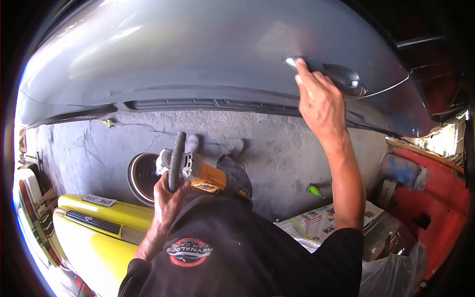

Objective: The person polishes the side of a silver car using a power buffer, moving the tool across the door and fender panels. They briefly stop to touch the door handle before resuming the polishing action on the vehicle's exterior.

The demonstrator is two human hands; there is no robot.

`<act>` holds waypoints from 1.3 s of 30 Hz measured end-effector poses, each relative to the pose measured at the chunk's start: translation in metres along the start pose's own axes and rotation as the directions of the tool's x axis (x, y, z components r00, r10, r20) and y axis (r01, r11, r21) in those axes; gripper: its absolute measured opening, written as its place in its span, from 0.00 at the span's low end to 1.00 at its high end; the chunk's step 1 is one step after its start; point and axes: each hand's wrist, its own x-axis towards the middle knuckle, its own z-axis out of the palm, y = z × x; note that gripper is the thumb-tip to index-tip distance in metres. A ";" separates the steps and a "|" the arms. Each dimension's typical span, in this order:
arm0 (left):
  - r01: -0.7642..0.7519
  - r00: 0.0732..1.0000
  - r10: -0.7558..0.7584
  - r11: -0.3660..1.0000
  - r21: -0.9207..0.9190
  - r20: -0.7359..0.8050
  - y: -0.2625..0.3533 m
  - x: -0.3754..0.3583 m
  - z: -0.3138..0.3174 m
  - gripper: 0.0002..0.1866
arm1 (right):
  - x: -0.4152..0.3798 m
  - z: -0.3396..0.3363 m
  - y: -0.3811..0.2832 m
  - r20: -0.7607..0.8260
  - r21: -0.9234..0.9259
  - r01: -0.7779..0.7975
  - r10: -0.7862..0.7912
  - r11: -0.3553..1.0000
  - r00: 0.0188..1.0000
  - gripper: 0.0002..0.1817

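My left hand (169,200) is wrapped round the black side handle of a yellow and grey power polisher (209,177), held in front of my body. Its round pad (142,177) faces away to the left. Across the top stretches the grey car body (198,49), with a door handle (341,75) on its right part. My right hand (321,101) reaches up to that door handle. The index finger is stretched out and touches the handle's left end, while the other fingers are partly bent; nothing held shows in this hand.
A yellow car panel (94,237) with a plate lies at lower left. Right of me are newspaper (316,222), plastic wrapping (396,270) and a red panel (440,198). A small green object (314,190) rests on the concrete floor (277,163). A cord crosses the floor.
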 end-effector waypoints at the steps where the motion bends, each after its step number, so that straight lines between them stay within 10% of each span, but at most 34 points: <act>1: 0.005 1.000 -0.005 1.000 0.004 0.003 0.002 0.000 0.000 0.16 | 0.002 0.000 -0.005 0.040 -0.028 -0.017 0.018 0.999 0.999 0.19; 8: 0.017 1.000 -0.017 0.999 -0.036 0.001 0.002 -0.002 0.003 0.15 | -0.007 0.008 -0.001 -0.043 0.066 -0.066 0.069 0.996 0.997 0.16; 12: 0.029 1.000 -0.029 1.000 -0.008 0.012 0.008 0.003 0.000 0.15 | -0.024 0.029 -0.015 0.164 0.023 -0.012 0.008 1.000 0.986 0.17; 15: 0.004 1.000 -0.004 1.000 -0.017 -0.029 0.000 0.000 0.003 0.14 | -0.046 0.001 -0.019 -0.050 0.133 -0.160 0.168 0.978 0.985 0.22; 23: 0.040 0.999 -0.041 0.999 -0.011 -0.004 0.010 -0.002 0.002 0.16 | -0.017 0.032 -0.022 -0.099 -0.173 -0.130 0.114 0.976 0.989 0.29; 26: -0.016 1.000 0.016 1.000 0.004 0.011 0.009 -0.002 0.001 0.16 | -0.016 0.017 -0.034 0.150 -0.183 -0.186 0.215 0.965 0.965 0.24; 30: -0.111 0.991 0.109 0.994 0.020 0.073 0.009 -0.002 0.000 0.13 | -0.082 0.068 -0.037 0.519 0.039 0.032 -0.047 0.999 0.854 0.19; 31: -0.120 0.989 0.118 0.993 0.017 0.092 0.018 -0.006 0.001 0.13 | -0.106 0.078 -0.046 0.485 0.137 -0.199 0.109 0.970 0.867 0.24; 35: -0.253 0.947 0.224 0.962 0.104 0.231 0.051 -0.017 0.000 0.15 | -0.214 0.129 -0.090 0.703 0.475 -0.663 0.204 0.579 0.681 0.42; 39: -0.434 0.871 0.331 0.866 0.249 0.364 0.102 -0.029 0.004 0.22 | -0.275 0.149 -0.155 0.634 0.711 -0.543 0.074 -0.446 0.769 0.46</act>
